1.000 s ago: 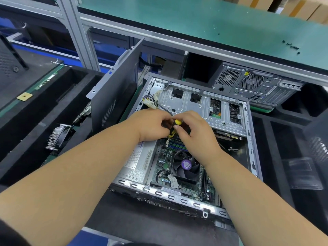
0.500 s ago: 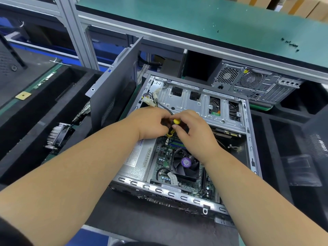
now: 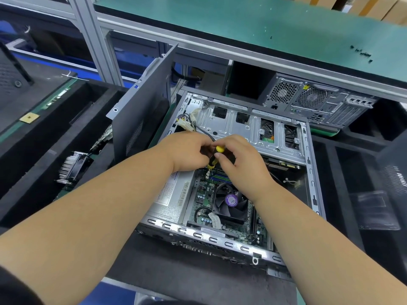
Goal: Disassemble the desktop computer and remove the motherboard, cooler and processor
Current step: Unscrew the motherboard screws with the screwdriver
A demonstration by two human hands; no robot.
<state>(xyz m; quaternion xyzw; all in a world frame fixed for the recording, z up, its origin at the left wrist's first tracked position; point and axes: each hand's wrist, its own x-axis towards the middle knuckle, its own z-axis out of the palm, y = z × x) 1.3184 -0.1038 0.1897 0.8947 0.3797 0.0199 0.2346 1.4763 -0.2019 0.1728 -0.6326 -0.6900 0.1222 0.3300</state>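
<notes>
An open desktop case (image 3: 312, 172) lies on its side before me. Inside it sits the green motherboard (image 3: 201, 195), and on that the black cooler fan (image 3: 230, 204) with a purple sticker. A yellow-and-black screwdriver (image 3: 213, 158) stands nearly upright over the board's far end, tip down by the memory sticks. My right hand (image 3: 241, 160) pinches its yellow top. My left hand (image 3: 189, 151) closes around the shaft from the left. The tip and whatever it touches are hidden. The processor is not visible.
A silver drive cage (image 3: 237, 125) spans the case's far side, loose white connectors (image 3: 186, 124) at its left. The removed side panel (image 3: 141, 113) leans upright on the left. Another tower (image 3: 317, 100) sits under the green shelf (image 3: 242, 20). A finned cooler (image 3: 71, 165) lies in the left foam tray.
Both hands stay on the screwdriver at the same spot; the fingers shift slightly around the handle. The view has drifted a little.
</notes>
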